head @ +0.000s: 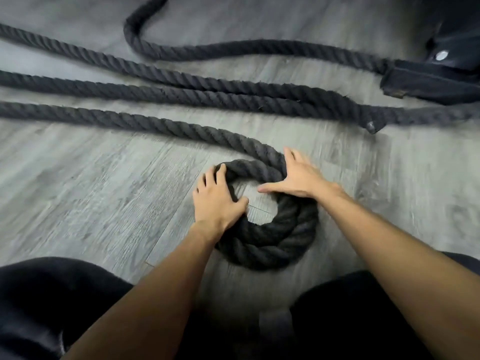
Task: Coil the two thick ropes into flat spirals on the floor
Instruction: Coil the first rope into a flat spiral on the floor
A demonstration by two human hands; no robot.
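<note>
a person kneeling on a grey wood-grain floor [91,193] presses both hands onto the first turns of a thick black twisted rope coil [270,245], which lies just ahead of the knees at centre frame. the left hand [218,198] lies at the coil's 9 o'clock, its fingers [220,175] curled over the rope and gripping it. the right hand [298,178] rests at 1 o'clock, fingers spread flat and open, thumb reaching across the bare hole in the middle. the coil's free run [104,116] leaves at 12 o'clock and trails off toward 10 o'clock. more uncoiled rope lengths [155,87] lie well apart beyond it, leading to a dark anchor base [428,84] at 2 o'clock.

the rope looks heavy and stiff, with a rough lay that should grip the palm rather than slide; it will likely resist tight bends and spring outward. the best hold seems to be flat pressure on the laid turns while feeding the free run in just beside them. no containers are in view.
</note>
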